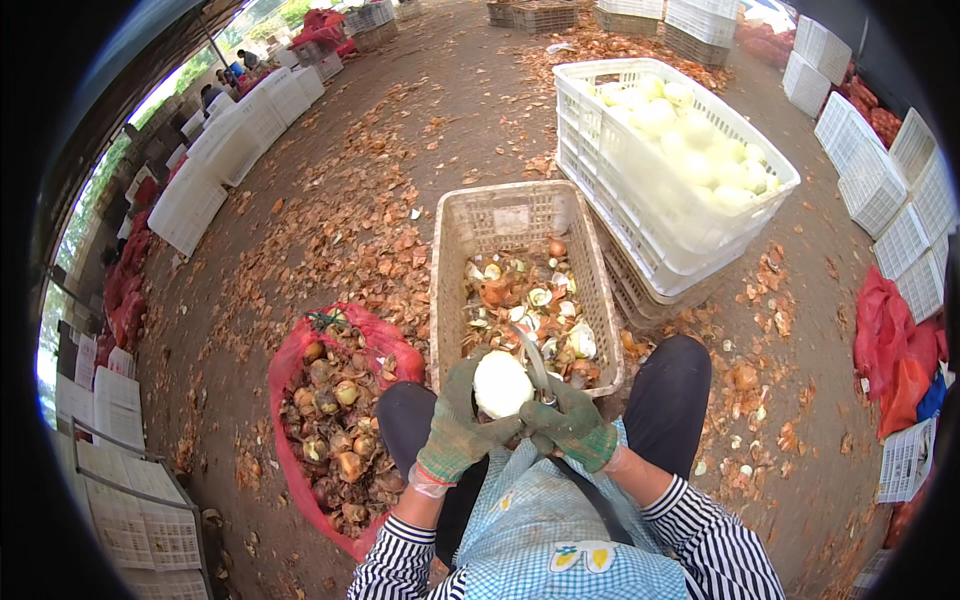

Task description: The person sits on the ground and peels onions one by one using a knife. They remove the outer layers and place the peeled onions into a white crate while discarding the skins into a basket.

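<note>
A peeled white onion [502,385] rests in the grip of my left hand [459,427], which wears a dirty green knit glove. My right hand [574,425], gloved alike, holds a knife with a curved metal blade [534,356]. The blade stands up beside the onion's right side. Both hands are close together over the near end of a dirty plastic crate [442,255]. Onion skins and trimmings [525,300] lie inside that crate, along with a small brown onion [557,247]. At my left, an opened red mesh sack [281,442] holds many unpeeled onions [349,465].
A white plastic crate [600,180] full of peeled onions [675,135] sits atop brown crates [637,300] at the right. Dry skins [360,210] litter the ground. White crates [240,142] line the left, more crates [870,180] the right. People [247,58] are far off at upper left.
</note>
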Demonstrator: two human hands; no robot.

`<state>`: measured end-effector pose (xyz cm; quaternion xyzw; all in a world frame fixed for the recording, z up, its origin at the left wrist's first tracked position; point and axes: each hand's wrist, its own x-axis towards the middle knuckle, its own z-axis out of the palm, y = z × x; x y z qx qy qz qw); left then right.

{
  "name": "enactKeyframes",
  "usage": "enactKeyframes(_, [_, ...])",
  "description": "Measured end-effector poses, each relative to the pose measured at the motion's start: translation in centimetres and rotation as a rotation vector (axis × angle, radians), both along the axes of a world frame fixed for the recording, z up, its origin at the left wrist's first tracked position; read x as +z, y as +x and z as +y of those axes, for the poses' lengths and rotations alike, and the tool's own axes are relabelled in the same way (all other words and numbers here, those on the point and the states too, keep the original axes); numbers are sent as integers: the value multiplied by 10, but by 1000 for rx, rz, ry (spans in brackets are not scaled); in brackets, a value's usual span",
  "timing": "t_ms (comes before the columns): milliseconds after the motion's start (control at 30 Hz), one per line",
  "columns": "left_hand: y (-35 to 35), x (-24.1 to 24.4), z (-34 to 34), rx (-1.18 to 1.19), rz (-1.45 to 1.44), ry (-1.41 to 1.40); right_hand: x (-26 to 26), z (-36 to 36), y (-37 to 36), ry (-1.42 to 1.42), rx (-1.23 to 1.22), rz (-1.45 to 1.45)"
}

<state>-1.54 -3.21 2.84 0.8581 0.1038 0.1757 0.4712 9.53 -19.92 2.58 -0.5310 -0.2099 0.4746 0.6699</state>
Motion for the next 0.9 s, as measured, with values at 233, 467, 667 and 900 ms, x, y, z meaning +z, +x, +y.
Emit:
enactKeyframes(233, [-17,15,-5,172,-156,-866,21,8,5,114,160,-225])
enactKeyframes(467, [-11,3,-12,61,-177,-1265,-6,8,0,28,-29,-1135])
enactKeyframes(667, [-4,20,-19,181,-39,-980,-19,18,0,92,-96,-1170])
enactKeyframes(900, [-6,24,-28,252,-85,-635,-161,24,30,-632,-177,-602])
